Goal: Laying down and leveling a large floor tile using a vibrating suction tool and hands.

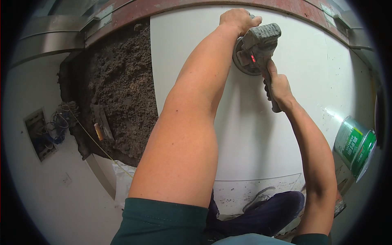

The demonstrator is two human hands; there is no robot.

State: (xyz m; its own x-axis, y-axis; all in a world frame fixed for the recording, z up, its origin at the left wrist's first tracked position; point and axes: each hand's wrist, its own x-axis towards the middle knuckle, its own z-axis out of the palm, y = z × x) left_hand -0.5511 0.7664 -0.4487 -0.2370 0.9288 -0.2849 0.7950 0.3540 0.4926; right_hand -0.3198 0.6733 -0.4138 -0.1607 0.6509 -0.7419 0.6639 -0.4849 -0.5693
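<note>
My right hand [280, 86] is wrapped round the ribbed handle of a grey, dust-covered tile vibrator [264, 34]. The tool's round suction pad [246, 65] rests on a large white tile [196, 45], and a small red light glows on its body. At the tool's far left side, my left hand [237, 20] is closed with the thumb pointing right; it seems to grip a side handle, mostly hidden behind the hand.
Dark, crumbly mortar [122, 73] lies left of the tile, with a trowel [103, 122] on it. A wall box [39, 132] spills wires. A reddish threshold [196, 3] borders the far edge. Green-and-white buckets [352, 143] stand at the right. My bent knee [269, 210] is near the tile's front edge.
</note>
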